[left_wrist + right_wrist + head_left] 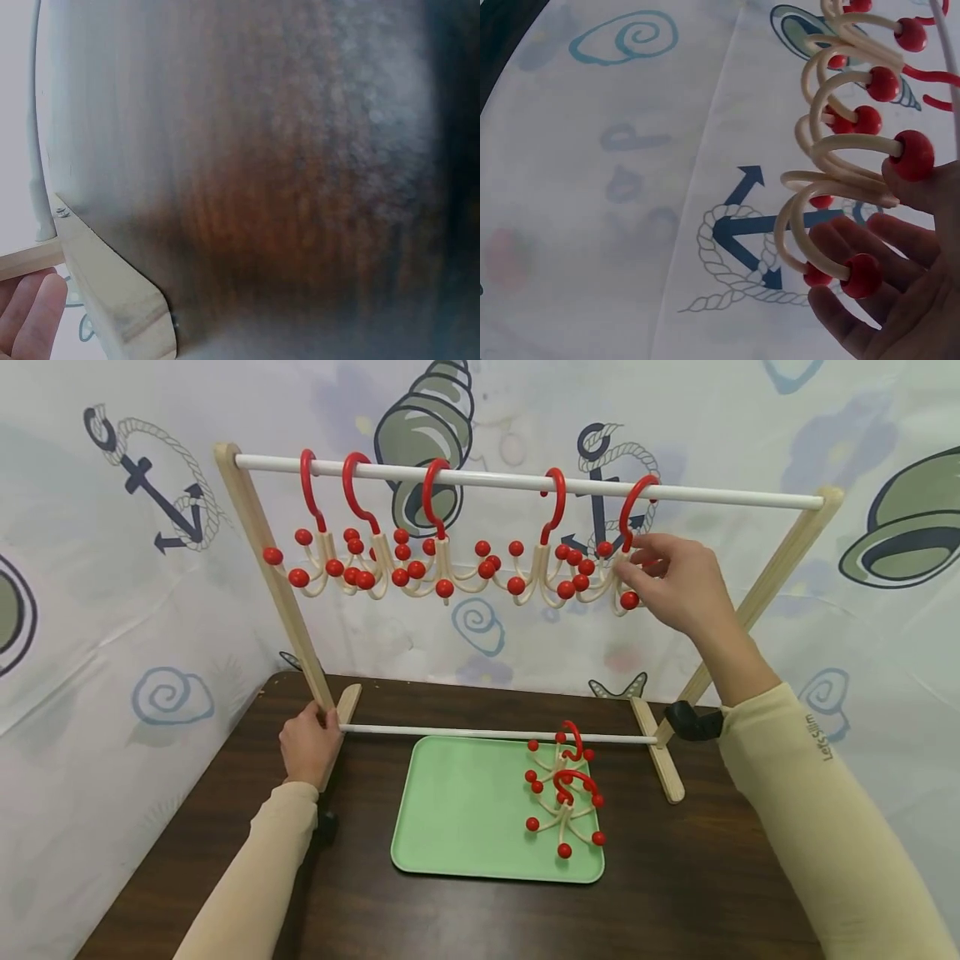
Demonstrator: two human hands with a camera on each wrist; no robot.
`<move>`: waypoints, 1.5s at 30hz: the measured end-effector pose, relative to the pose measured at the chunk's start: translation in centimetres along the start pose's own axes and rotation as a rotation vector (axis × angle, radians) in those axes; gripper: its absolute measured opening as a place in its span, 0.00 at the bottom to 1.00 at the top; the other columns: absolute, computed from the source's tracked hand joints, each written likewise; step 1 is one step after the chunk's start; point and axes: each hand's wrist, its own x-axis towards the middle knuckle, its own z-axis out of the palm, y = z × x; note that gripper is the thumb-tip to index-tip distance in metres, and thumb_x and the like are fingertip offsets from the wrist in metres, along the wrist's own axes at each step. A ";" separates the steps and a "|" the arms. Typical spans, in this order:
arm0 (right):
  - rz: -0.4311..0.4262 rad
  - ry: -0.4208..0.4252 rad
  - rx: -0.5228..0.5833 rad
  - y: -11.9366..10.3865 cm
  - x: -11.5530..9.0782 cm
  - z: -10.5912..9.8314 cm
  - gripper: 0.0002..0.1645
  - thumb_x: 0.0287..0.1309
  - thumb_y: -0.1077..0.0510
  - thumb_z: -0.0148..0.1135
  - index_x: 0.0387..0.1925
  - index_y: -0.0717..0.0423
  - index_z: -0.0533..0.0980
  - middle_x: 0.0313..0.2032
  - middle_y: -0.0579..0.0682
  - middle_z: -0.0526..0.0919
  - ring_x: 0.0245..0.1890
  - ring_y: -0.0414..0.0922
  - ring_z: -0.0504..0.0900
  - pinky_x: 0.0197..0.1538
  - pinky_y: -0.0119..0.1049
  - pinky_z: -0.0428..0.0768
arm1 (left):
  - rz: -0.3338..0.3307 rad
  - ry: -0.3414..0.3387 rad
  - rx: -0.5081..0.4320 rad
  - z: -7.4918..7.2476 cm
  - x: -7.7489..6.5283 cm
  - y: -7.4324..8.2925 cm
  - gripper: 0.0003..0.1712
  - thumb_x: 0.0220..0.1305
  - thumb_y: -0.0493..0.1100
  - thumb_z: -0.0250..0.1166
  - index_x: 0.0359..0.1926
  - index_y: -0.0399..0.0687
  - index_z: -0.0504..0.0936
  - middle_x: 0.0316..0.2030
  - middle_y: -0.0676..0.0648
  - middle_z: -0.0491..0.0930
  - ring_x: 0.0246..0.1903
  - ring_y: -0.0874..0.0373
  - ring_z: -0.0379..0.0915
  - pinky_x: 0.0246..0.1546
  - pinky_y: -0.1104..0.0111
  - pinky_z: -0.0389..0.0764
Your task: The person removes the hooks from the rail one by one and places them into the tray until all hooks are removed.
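Observation:
A claw hanger with a red hook [628, 514] and red-balled prongs hangs at the right of the white top rail [727, 497]. My right hand [678, 581] pinches its pale stem between thumb and fingers. In the right wrist view, the thumb lies by a red ball [913, 156], and the other fingers [870, 262] are spread behind the prongs. Several like hangers [442, 552] hang further left along the rail. Low at the left, my left hand [307, 747] grips the rack's wooden post [277, 577] just above its foot [120, 292].
A green tray [465, 810] lies on the dark wooden table [420, 918], with two more claw hangers [566, 814] at its right side. Behind the tray runs a lower white bar [465, 732]. The right foot [660, 760] stands beyond the tray. A patterned cloth [525, 643] backs everything.

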 end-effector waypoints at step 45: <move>0.155 0.122 0.046 0.4 -4.3 -1.8 0.31 0.60 0.39 0.62 0.51 0.60 0.82 0.43 0.60 0.85 0.40 0.49 0.80 0.34 0.34 0.74 | -0.007 0.002 -0.013 0.2 0.1 -0.3 0.15 0.68 0.46 0.58 0.44 0.37 0.81 0.30 0.30 0.81 0.33 0.27 0.76 0.36 0.40 0.72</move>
